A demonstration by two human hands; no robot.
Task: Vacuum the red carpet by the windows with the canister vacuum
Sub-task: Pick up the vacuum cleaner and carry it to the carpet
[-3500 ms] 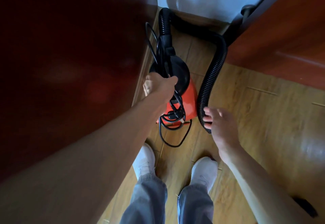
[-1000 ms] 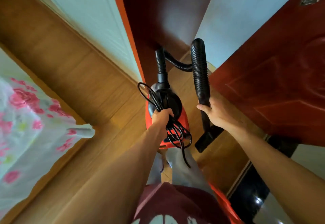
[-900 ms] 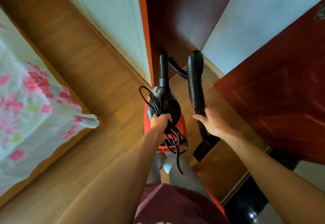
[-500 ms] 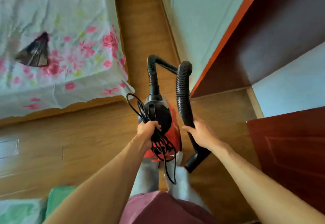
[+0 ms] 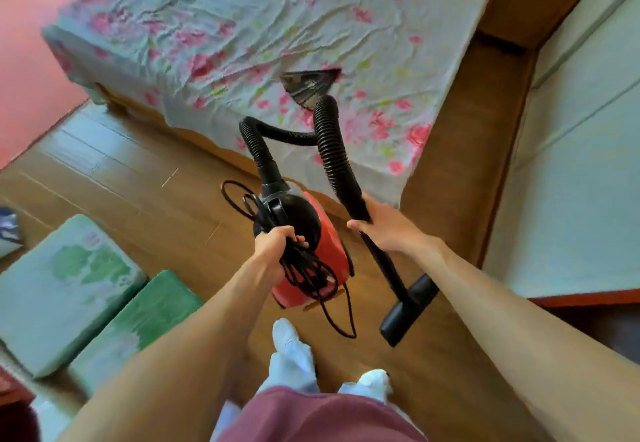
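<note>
Head view: left grip [image 5: 277, 245] clasps canister vacuum [image 5: 327, 245] and cord [image 5: 308, 277], right grip [image 5: 391, 230] clasps wand [image 5: 385, 268]; red carpet [image 5: 27, 60], seemingly upper-left, unvacuumed.

One head-worn wide camera looks steeply down, close over the left hand [image 5: 275, 245] and right hand [image 5: 389, 232]; edges seem blurred.

The canister vacuum [image 5: 329, 244] now hangs lifted near the bed [image 5: 242, 25]; the right hand [image 5: 388, 230] now grips the hose [image 5: 332, 150]; red carpet [image 5: 20, 77] appears beyond the bed.
</note>
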